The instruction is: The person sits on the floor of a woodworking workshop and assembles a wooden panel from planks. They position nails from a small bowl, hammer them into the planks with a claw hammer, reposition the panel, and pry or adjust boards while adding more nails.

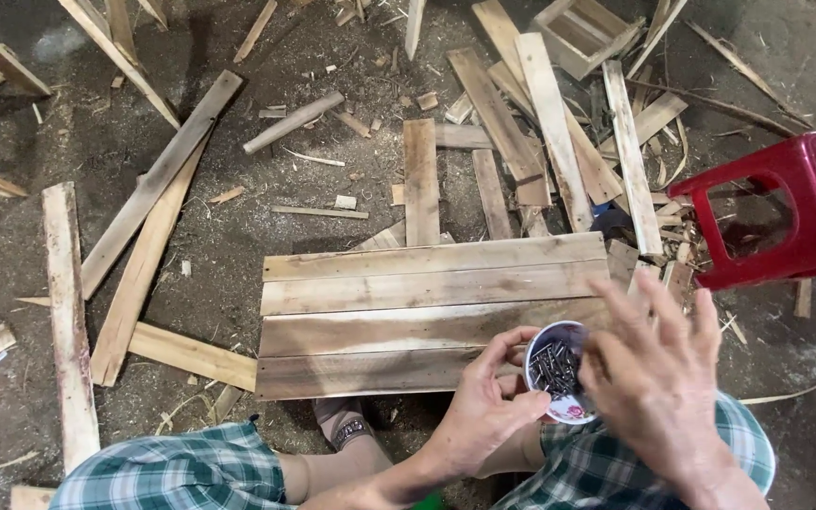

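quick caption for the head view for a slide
Left hand holds a small cup of dark nails as the right hand reaches in, above a panel of wooden planks on a scrap-strewn floor.

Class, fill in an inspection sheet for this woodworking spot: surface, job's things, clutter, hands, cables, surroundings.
Surface: dirt floor strewn with sawdust and chips.
Job's things: small round cup of dark nails; panel of four planks lying flat side by side.
Clutter: loose wooden slats and offcuts all around; small wooden crate at top.
Hands: left hand grips the cup's rim; right hand, fingers spread, at the cup.
Cables: nothing seen.
Surroundings: red plastic stool on the right; checked shorts on the person's knees.
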